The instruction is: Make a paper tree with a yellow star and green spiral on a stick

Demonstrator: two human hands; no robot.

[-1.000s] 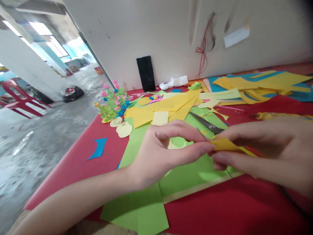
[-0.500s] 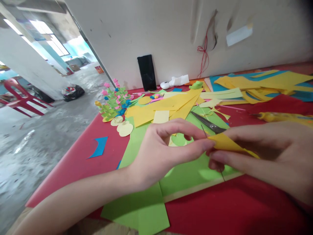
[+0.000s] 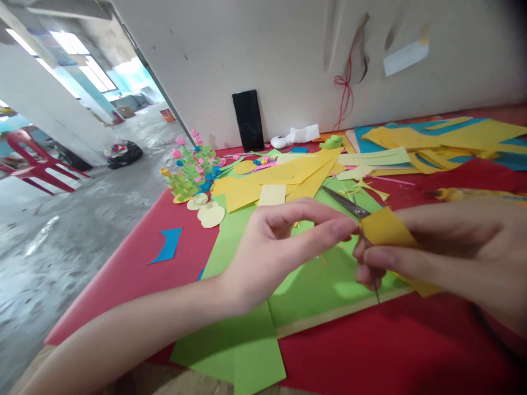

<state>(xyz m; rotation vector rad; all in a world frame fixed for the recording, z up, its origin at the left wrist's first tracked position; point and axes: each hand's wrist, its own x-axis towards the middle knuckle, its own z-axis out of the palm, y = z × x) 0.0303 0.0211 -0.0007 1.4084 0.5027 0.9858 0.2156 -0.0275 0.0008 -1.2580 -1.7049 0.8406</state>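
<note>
My right hand (image 3: 457, 247) grips a yellow paper strip (image 3: 387, 226) between thumb and fingers, its tail hanging under the palm. A thin dark rod (image 3: 377, 293), like a needle or wire, pokes out below the same fingers. From the left, my left hand (image 3: 284, 241) pinches with thumb and forefinger at the strip's near end, where the rod's top is hidden. Both hands are above a green paper sheet (image 3: 313, 296). Just behind the strip lie scissors (image 3: 346, 202), blades pointing left, their handles covered by the strip and my right hand.
Yellow paper sheets (image 3: 255, 186) and offcuts cover the table's back. A black phone (image 3: 248, 120) leans on the wall. At the left edge stands a folded-paper model (image 3: 193, 167) beside cream paper discs (image 3: 211, 215). A blue scrap (image 3: 168, 245) lies on the red tabletop (image 3: 123, 274).
The yellow strip has turned to show a broader face, and its tail now hangs below my right hand. My left fingertips have shifted slightly right and up, and the rod's upper end no longer shows.
</note>
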